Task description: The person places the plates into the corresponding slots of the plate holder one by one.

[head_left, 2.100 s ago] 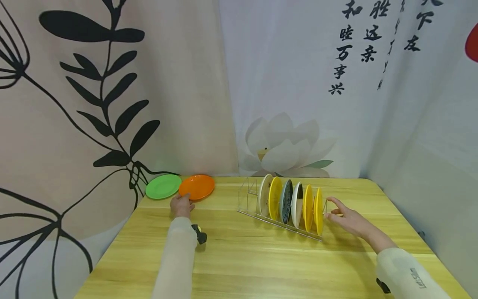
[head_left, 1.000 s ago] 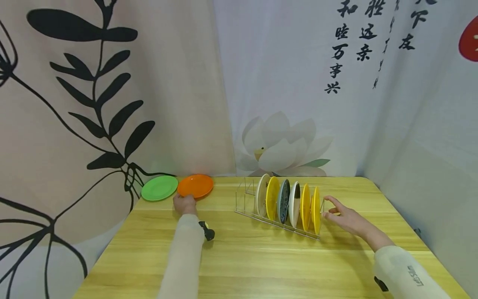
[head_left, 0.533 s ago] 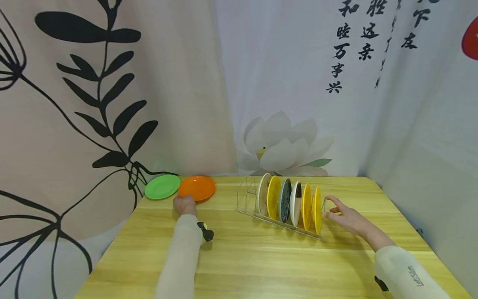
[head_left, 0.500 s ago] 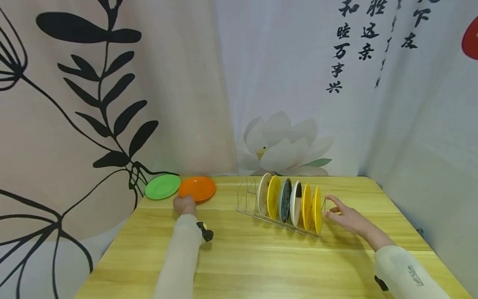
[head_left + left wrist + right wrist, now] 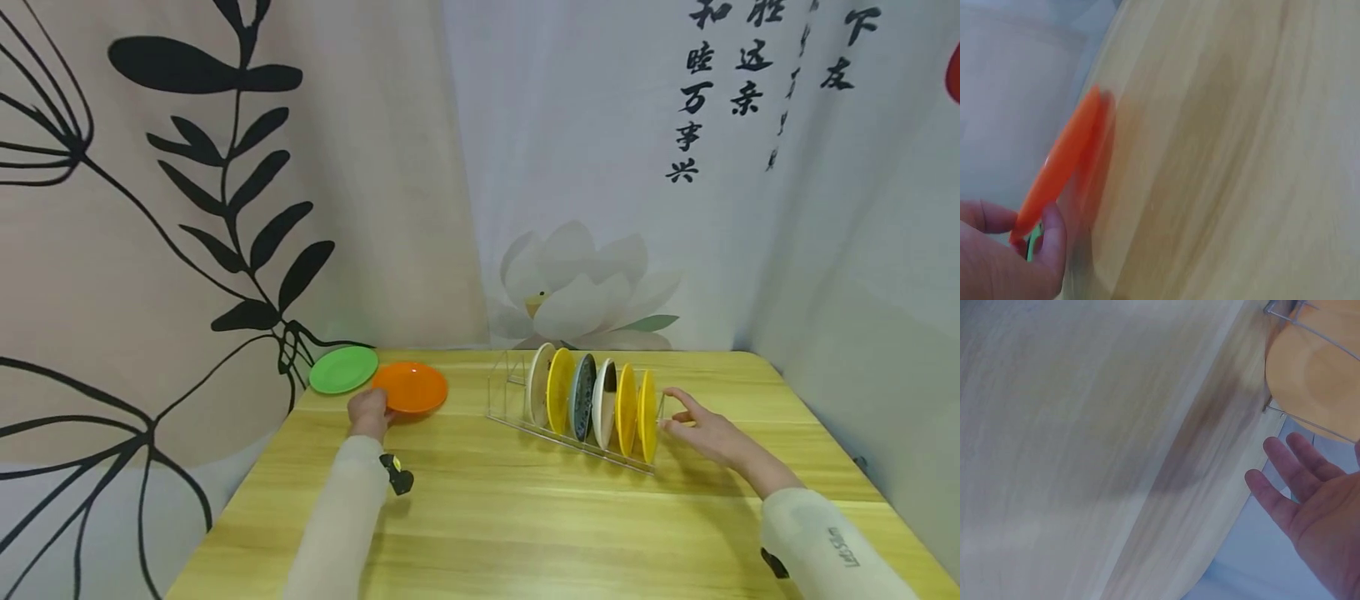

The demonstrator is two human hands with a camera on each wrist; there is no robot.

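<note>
My left hand (image 5: 367,412) pinches the near-left rim of an orange plate (image 5: 411,387), thumb on one face and fingers on the other. In the left wrist view the orange plate (image 5: 1063,156) stands edge-on and tilted, apart from most of the tabletop, its shadow beside it. My right hand (image 5: 705,432) is at the right end of a wire plate rack (image 5: 573,446), index finger and thumb at its end wire. Its other fingers (image 5: 1285,465) extend loosely in the right wrist view. A green plate (image 5: 343,370) lies flat at the back left.
Several plates stand upright in the rack: a cream one (image 5: 538,383) at the left, then yellow, dark patterned and white ones, and a yellow plate (image 5: 647,417) at the right end. Free slots show at the rack's left. The wooden table (image 5: 525,525) meets a curtain (image 5: 375,208) behind.
The orange plate, flat beside the green one before, has come up slightly and towards me in my left hand. My right hand stays by the rack. The head view has shifted a little.
</note>
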